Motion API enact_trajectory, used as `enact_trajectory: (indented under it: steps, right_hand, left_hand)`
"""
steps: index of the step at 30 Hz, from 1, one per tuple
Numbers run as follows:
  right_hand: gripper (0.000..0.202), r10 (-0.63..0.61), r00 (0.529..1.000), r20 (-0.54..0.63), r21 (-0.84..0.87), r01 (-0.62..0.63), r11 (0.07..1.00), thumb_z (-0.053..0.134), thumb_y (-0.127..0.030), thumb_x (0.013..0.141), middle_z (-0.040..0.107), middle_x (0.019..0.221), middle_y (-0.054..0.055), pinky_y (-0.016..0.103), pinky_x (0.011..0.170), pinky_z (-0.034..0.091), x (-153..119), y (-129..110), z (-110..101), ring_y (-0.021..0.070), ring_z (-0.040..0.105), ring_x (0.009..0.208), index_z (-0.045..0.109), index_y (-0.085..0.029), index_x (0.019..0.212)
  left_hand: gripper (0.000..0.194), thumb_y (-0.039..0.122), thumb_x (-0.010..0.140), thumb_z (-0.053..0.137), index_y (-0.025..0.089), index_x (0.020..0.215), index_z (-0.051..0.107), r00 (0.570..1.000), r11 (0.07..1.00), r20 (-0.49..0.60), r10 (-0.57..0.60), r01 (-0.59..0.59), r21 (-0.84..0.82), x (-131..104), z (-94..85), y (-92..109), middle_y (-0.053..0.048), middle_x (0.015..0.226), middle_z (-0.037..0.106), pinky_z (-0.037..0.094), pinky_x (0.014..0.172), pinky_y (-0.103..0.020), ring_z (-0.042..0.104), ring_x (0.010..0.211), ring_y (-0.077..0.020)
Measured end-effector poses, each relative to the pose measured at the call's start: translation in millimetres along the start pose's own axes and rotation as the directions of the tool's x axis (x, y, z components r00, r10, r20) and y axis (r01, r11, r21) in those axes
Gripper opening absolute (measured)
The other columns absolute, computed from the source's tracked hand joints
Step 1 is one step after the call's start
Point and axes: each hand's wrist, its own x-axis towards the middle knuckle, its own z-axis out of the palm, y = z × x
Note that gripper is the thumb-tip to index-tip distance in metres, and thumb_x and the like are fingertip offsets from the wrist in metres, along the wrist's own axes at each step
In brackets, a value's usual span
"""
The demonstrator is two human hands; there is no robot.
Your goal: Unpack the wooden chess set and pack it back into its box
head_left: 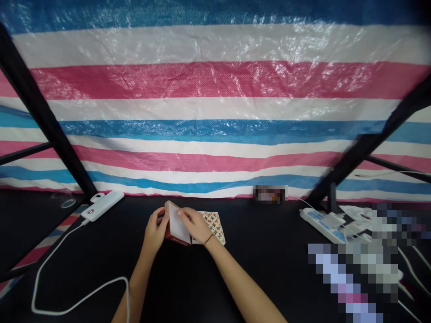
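A reddish-brown box [178, 225] with a pale inside or face is tilted up over the black table. My left hand [157, 228] grips its left side, with the fingers bent round the edge. My right hand [195, 224] reaches over from the right, its fingertips on the pale surface; whether they pinch something there is hidden. Just right of the box, partly under my right hand, lies a cream board [218, 228] with round pieces bearing red and black characters.
A white device [104, 206] with a long white cable lies at the left. At the right are a power strip [325, 226], plugs and cables. Black frame bars [54, 130] rise at both sides. A striped sheet [215, 80] hangs behind the black table [262, 255].
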Motion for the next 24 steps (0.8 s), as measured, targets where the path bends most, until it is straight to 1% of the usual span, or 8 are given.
enact_trajectory:
  steps: [3, 5, 7, 9, 11, 14, 18, 24]
  right_hand:
    - [0.029, 0.133, 0.970, -0.202, -0.031, -0.142, 0.989, 0.046, -0.038, 0.089, 0.070, 0.091, 0.004, 0.027, 0.076, 0.047, -11, 27, -38, 0.0174, 0.064, 0.083, 0.068, -0.019, 0.091]
    - [0.028, 0.232, 0.925, -0.302, -0.089, -0.270, 0.959, 0.045, -0.035, 0.086, 0.071, 0.087, 0.006, 0.028, 0.075, 0.047, -25, 48, -64, 0.0180, 0.064, 0.079, 0.067, -0.018, 0.090]
    - [0.028, 0.325, 0.896, -0.302, -0.154, -0.382, 0.911, 0.046, -0.033, 0.084, 0.071, 0.085, 0.006, 0.030, 0.076, 0.047, -42, 66, -83, 0.0192, 0.065, 0.078, 0.068, -0.017, 0.090]
    - [0.028, 0.407, 0.873, -0.268, -0.180, -0.461, 0.869, 0.046, -0.031, 0.083, 0.072, 0.085, 0.006, 0.029, 0.076, 0.047, -57, 79, -92, 0.0196, 0.066, 0.078, 0.069, -0.018, 0.093]
    - [0.030, 0.443, 0.869, -0.221, -0.185, -0.483, 0.856, 0.046, -0.031, 0.083, 0.073, 0.087, 0.006, 0.029, 0.076, 0.048, -68, 84, -92, 0.0196, 0.067, 0.081, 0.070, -0.019, 0.096]
    - [0.032, 0.440, 0.879, -0.183, -0.198, -0.471, 0.860, 0.043, -0.032, 0.085, 0.073, 0.090, 0.006, 0.028, 0.077, 0.047, -72, 84, -85, 0.0201, 0.067, 0.086, 0.071, -0.020, 0.097]
    - [0.033, 0.434, 0.878, -0.200, -0.221, -0.472, 0.853, 0.040, -0.028, 0.085, 0.073, 0.087, 0.005, 0.027, 0.075, 0.046, -71, 81, -79, 0.0197, 0.067, 0.084, 0.071, -0.021, 0.096]
    - [0.031, 0.410, 0.888, -0.208, -0.218, -0.451, 0.866, 0.044, -0.031, 0.083, 0.068, 0.069, 0.002, 0.025, 0.066, 0.045, -75, 81, -76, 0.0175, 0.064, 0.067, 0.070, -0.020, 0.096]
  left_hand:
    - [0.042, 0.040, 0.080, 0.051, 0.017, 0.116, 0.056, 0.992, 0.992, 0.028, -0.125, 0.124, 0.010, 9, -7.4, -13, -0.012, 0.113, 0.066, 0.053, 0.080, -0.034, 0.066, 0.093, -0.0219]
    - [0.043, 0.035, 0.081, 0.049, 0.017, 0.119, 0.055, 0.992, 0.986, 0.022, -0.128, 0.125, 0.107, 13, -14.7, -20, -0.012, 0.116, 0.065, 0.053, 0.082, -0.035, 0.066, 0.095, -0.0222]
    - [0.040, 0.033, 0.082, 0.047, 0.017, 0.117, 0.058, 1.000, 0.961, -0.006, -0.004, 0.005, 0.278, 13, -18.1, -22, -0.013, 0.119, 0.062, 0.049, 0.091, -0.039, 0.062, 0.104, -0.0251]
    - [0.035, 0.032, 0.083, 0.045, 0.020, 0.111, 0.062, 0.984, 0.880, 0.034, 0.172, -0.169, 0.444, 8, -13.0, -20, -0.011, 0.118, 0.063, 0.042, 0.100, -0.042, 0.056, 0.113, -0.0267]
    - [0.034, 0.030, 0.087, 0.041, 0.021, 0.109, 0.064, 0.961, 0.805, 0.153, 0.232, -0.278, 0.525, -1, 0.8, -14, -0.009, 0.115, 0.064, 0.041, 0.101, -0.042, 0.057, 0.110, -0.0254]
    - [0.036, 0.028, 0.090, 0.037, 0.019, 0.112, 0.065, 0.913, 0.732, 0.352, 0.207, -0.383, 0.563, -14, 28.3, -3, -0.009, 0.111, 0.066, 0.042, 0.097, -0.038, 0.058, 0.106, -0.0237]
    - [0.037, 0.028, 0.093, 0.033, 0.021, 0.114, 0.063, 0.913, 0.743, 0.404, 0.058, -0.310, 0.594, -24, 52.8, 7, -0.009, 0.108, 0.068, 0.044, 0.089, -0.033, 0.062, 0.102, -0.0224]
    - [0.038, 0.034, 0.094, 0.034, 0.022, 0.122, 0.056, 0.901, 0.761, 0.433, -0.032, -0.259, 0.594, -29, 56.1, 10, -0.007, 0.094, 0.073, 0.045, 0.077, -0.029, 0.067, 0.089, -0.0221]
